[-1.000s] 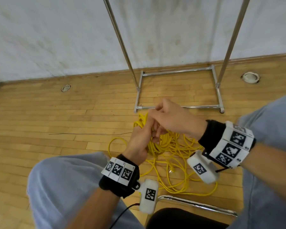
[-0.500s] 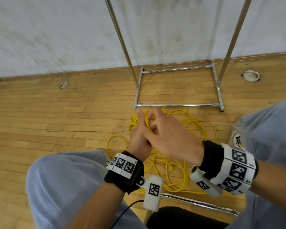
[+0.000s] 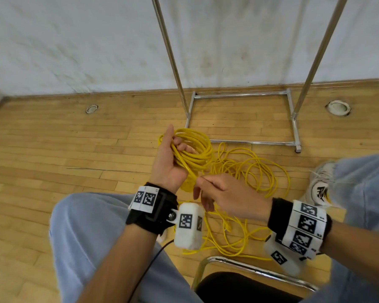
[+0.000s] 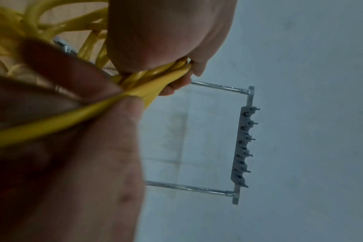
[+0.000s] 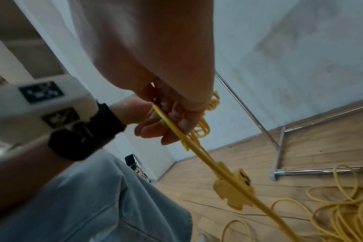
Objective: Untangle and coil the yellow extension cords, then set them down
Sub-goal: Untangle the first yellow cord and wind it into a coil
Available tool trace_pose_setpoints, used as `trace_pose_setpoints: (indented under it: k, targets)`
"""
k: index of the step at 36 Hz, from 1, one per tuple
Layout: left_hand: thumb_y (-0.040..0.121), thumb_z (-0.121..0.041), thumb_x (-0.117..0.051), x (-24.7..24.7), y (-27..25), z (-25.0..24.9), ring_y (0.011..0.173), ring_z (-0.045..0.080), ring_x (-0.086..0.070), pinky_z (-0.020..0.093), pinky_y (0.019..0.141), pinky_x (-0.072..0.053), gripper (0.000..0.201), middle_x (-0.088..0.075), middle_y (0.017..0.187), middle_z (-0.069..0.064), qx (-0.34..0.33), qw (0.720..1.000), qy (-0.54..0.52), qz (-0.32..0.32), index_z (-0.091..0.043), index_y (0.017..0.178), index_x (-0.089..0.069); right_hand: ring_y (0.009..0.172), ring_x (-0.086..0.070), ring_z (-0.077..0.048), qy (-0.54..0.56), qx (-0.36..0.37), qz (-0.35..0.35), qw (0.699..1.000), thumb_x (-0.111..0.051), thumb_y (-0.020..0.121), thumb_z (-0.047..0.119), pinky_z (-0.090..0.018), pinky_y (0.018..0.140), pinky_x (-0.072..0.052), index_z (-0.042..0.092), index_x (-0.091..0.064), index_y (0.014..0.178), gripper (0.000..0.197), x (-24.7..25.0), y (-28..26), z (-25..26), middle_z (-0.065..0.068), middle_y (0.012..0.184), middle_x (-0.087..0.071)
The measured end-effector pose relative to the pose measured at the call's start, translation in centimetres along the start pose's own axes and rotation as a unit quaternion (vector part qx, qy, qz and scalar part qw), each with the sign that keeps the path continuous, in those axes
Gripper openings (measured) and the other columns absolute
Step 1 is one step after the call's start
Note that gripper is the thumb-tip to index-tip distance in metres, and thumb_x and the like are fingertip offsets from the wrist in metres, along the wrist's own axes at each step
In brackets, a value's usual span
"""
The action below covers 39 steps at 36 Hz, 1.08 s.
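Head view shows the nearest things first: a chair edge [image 3: 256, 266] at the bottom, and just beyond the chair the two wrists over the knees. The right hand [image 3: 225, 193] is held slightly nearer the chair than the left, and a single strand of yellow cord [image 3: 192, 179] is pinched between its thumb and forefinger; the other fingers are loosely curled below. In the right wrist view this strand is seen running down from the fingers [image 5: 172, 129] to a flat yellow socket block [image 5: 234, 191] hanging in the air, so an end of one cord is close to the grip.

Just beyond the right hand, the left hand [image 3: 169, 162] is raised palm up with a coil [image 3: 195, 147] of several turns gathered in it. In the left wrist view the turns [image 4: 155, 80] are seen bunched tight under the thumb and curled fingers, so the coil is firmly held.

Farther from the chair, the loose tangle [image 3: 249, 171] is spread on the wooden floor [image 3: 53, 149], partly between the feet, with a shoe [image 3: 319, 184] beside it. Beyond the tangle the base of a metal rack [image 3: 243, 119] stands against the wall.

The cord is judged light, soft and springy: loops are likely to spread open if the left grip is slackened. Its smooth jacket looks likely to slide through a pinch, which suits feeding. The strand is best taken close to the coil, and the socket block kept clear of the loops, since it could snag.
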<state>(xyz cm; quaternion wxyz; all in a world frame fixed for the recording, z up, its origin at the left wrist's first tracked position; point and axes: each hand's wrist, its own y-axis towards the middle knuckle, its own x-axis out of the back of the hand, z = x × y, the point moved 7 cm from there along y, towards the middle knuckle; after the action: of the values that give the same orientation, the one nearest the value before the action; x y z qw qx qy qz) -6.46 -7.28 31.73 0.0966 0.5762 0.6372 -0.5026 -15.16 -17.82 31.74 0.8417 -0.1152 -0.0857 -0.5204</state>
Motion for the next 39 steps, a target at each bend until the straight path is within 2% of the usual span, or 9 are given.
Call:
trace_pose_setpoints:
  k: [3,8,11,14,19,23,28,35,39]
  targets:
    - [0.097,-0.029,-0.066,-0.7,-0.3,-1.3,0.046,0.005,-0.038,0.022,0.048,-0.042,0.031,-0.038,0.059,-0.009,-0.014,1.0,-0.01,0.016,-0.022,0.073,-0.048,0.062,-0.061,-0.034,-0.024,0.015,-0.002,1.0,-0.04,0.112,0.037,-0.041,0.064,-0.048,0.007,-0.068,0.087,0.048,0.4,0.6,-0.3,-0.012,0.066,-0.067]
    - [0.098,-0.019,-0.061,-2.3,-1.5,-2.9,0.041,0.006,-0.031,0.021,0.046,-0.034,0.032,-0.034,0.054,-0.01,-0.047,0.998,0.041,0.033,-0.021,0.071,-0.045,0.053,-0.053,-0.007,-0.068,0.036,-0.009,0.997,-0.045,0.109,0.039,-0.021,0.058,-0.042,0.009,-0.066,0.081,0.046,2.2,2.5,0.0,0.0,0.058,-0.059]
    - [0.097,-0.017,-0.059,-2.9,-1.8,-3.1,0.041,0.006,-0.03,0.023,0.045,-0.034,0.028,-0.032,0.053,-0.01,-0.051,0.996,0.027,0.064,-0.021,0.073,-0.046,0.056,-0.056,-0.009,-0.083,0.026,0.015,0.996,-0.047,0.108,0.043,-0.019,0.059,-0.044,0.009,-0.065,0.081,0.047,2.6,3.3,0.4,-0.009,0.065,-0.065]
    - [0.097,-0.015,-0.055,-3.1,-2.4,-3.2,0.039,0.006,-0.03,0.023,0.044,-0.035,0.025,-0.031,0.052,-0.01,-0.062,0.993,0.027,0.096,-0.02,0.075,-0.045,0.052,-0.053,-0.01,-0.118,-0.027,0.041,0.992,-0.045,0.102,0.059,-0.017,0.055,-0.042,0.004,-0.063,0.073,0.064,2.9,3.9,-0.6,-0.003,0.06,-0.061]
    - [0.098,-0.014,-0.052,-3.9,-3.0,-3.2,0.037,0.005,-0.03,0.022,0.043,-0.034,0.023,-0.031,0.05,-0.01,-0.065,0.988,0.055,0.13,-0.019,0.078,-0.045,0.051,-0.041,-0.02,-0.155,-0.075,0.066,0.983,-0.044,0.093,0.078,-0.034,0.057,-0.035,0.009,-0.047,0.06,0.077,4.1,4.8,-4.5,-0.005,0.056,-0.048]
    - [0.1,-0.014,-0.05,-3.8,-3.5,-3.9,0.035,0.004,-0.03,0.021,0.042,-0.032,0.024,-0.031,0.047,-0.011,-0.06,0.986,0.085,0.13,-0.019,0.077,-0.045,0.053,-0.03,-0.021,-0.141,-0.15,0.031,0.978,-0.043,0.074,0.097,-0.032,0.054,-0.024,0.021,-0.035,0.058,0.079,5.9,4.4,-8.1,0.001,0.054,-0.033]
    - [0.1,-0.012,-0.049,-2.9,-4.2,-5.1,0.036,0.005,-0.03,0.021,0.042,-0.031,0.028,-0.031,0.046,-0.01,-0.066,0.98,0.133,0.13,-0.02,0.073,-0.045,0.051,-0.042,-0.017,-0.121,-0.231,-0.059,0.964,-0.05,0.08,0.082,-0.026,0.052,-0.027,0.026,-0.031,0.055,0.064,8.6,2.4,-11.7,0.005,0.051,-0.029]
    - [0.094,-0.008,-0.062,-1.7,-4.4,-3.7,0.037,0.009,-0.026,0.025,0.042,-0.029,0.042,-0.028,0.047,-0.007,-0.045,0.934,0.332,0.127,-0.022,0.055,-0.054,0.048,-0.025,-0.015,-0.008,-0.236,-0.165,0.958,-0.074,0.077,0.07,-0.03,0.05,-0.021,0.028,-0.037,0.054,0.06,10.1,2.9,-10.5,0.003,0.056,-0.028]
    - [0.093,-0.007,-0.067,-1.4,-4.6,-1.5,0.038,0.012,-0.027,0.025,0.044,-0.024,0.037,-0.032,0.047,-0.002,-0.03,0.888,0.447,0.107,-0.019,0.06,-0.054,0.054,-0.017,-0.015,0.151,-0.211,-0.176,0.95,-0.089,0.07,0.053,-0.03,0.047,-0.014,0.001,-0.059,0.071,0.06,10.3,4.8,-8.1,0.003,0.058,-0.023]
